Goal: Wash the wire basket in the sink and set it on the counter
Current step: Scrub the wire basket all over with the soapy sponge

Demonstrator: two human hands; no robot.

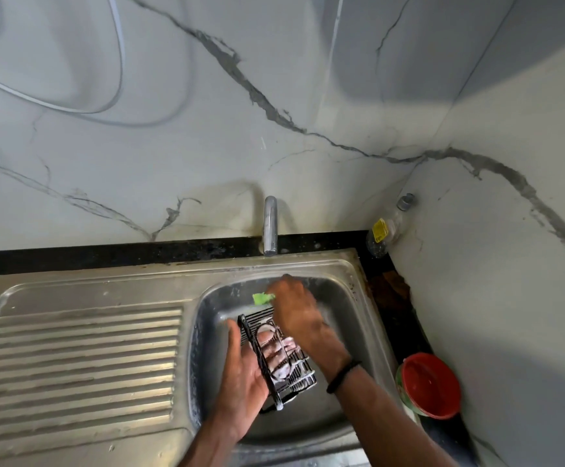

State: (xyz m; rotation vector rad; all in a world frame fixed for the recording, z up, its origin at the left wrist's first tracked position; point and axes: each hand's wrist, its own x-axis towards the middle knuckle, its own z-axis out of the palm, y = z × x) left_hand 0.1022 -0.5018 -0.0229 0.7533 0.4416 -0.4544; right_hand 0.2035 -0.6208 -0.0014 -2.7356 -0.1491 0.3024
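Fingers (276, 357) of the left hand (245, 375) show through the wire grid, curled round the near-left side of the wire basket (276, 353); we see the thumb lying along the outer rim, so this hand grips the basket from the left. We find the basket inside the sink (362, 318) bowl, held above the bowl floor and tilted. Its long axis runs from the far end, beyond the left fingertips and toward the tap (269, 227), down to the near end just past the heel of the left hand; the near end sits slightly to the right of the far end. Its open grid faces up and to the right, toward the right forearm. Foam clings to the wires near the left fingers. We see the right hand (296, 306) at the far end of the basket, knuckles up, its fingers closed on a green scrub pad (263, 298) that protrudes to the left of them; the pad is just beyond the far edge of the basket, and we cannot tell whether it touches the wires. A dark band (341, 375) circles the right wrist. Left of the left hand lies the ribbed drainboard (82, 362). Right of the right forearm, on the dark counter (406, 315), stands a red tub (429, 385); a clear bottle (387, 229) stands in the far corner.
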